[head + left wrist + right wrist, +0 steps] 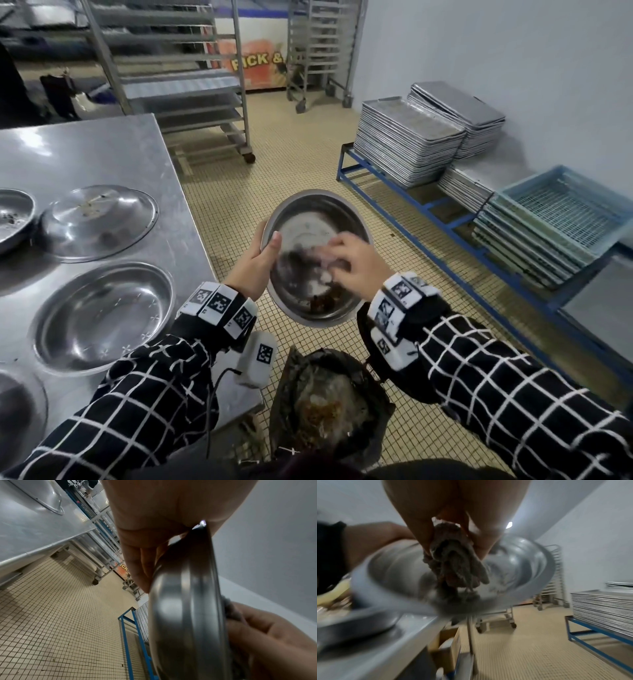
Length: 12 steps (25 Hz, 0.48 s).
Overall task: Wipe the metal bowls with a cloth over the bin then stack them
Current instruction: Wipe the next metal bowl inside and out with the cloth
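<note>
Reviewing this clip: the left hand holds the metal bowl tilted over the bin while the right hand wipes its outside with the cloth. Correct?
Not quite. The right hand wipes the inside of the metal bowl with the cloth, as the head view shows. The left hand does hold it tilted over the bin.

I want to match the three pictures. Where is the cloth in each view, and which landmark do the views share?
Head: the cloth is centre, blurred, pressed inside the held bowl by the right hand.
Left wrist: only a dark scrap of cloth shows, right of centre, past the bowl's rim.
Right wrist: the cloth hangs bunched from the fingers, upper centre.
Shared landmark: the blue metal frame on the tiled floor.
</note>
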Motion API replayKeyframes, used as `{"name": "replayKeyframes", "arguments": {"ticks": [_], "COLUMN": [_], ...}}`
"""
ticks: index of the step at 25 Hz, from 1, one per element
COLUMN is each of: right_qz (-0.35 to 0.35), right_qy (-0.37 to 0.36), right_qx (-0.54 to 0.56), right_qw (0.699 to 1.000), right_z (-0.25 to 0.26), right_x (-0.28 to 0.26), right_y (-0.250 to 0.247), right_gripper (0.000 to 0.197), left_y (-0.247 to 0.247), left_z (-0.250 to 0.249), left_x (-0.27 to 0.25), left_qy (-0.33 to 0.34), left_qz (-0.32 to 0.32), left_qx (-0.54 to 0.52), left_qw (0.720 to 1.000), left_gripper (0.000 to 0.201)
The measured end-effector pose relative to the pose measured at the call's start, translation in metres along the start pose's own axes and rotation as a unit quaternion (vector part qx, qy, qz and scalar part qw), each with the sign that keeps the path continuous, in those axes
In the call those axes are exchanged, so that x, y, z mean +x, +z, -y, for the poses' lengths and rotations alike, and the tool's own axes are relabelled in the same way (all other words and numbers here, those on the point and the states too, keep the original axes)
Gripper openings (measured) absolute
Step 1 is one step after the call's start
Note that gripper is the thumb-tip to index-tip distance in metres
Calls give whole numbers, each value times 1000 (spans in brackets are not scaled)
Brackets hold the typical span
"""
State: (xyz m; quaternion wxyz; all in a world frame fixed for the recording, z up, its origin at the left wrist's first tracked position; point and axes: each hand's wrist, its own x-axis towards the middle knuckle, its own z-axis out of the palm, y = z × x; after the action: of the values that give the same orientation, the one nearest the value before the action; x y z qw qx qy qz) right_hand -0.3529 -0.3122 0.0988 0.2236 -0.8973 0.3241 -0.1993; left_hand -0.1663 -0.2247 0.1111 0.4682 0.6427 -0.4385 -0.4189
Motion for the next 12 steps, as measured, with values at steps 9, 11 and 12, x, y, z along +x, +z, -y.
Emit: {"name": "replayKeyframes", "arguments": {"ticks": [9, 11, 12], "right_qz": [82, 100, 115], "right_qy": [89, 98, 94], "right_qx": [-182, -147, -133], "right_qw": [976, 979, 980], "right_z": [-29, -25, -25], "right_x": [-17, -20, -19], "right_y": [-11, -1, 3], "right_gripper": [41, 47, 49], "left_y": [24, 30, 32], "left_z": [-19, -18, -17], "left_x": [14, 18, 21], "left_qy": [103, 123, 137], "left_qz": [-8, -8, -6], "left_qx": [1, 16, 28], "left_qw": [995, 992, 990], "left_gripper": [33, 41, 44]}}
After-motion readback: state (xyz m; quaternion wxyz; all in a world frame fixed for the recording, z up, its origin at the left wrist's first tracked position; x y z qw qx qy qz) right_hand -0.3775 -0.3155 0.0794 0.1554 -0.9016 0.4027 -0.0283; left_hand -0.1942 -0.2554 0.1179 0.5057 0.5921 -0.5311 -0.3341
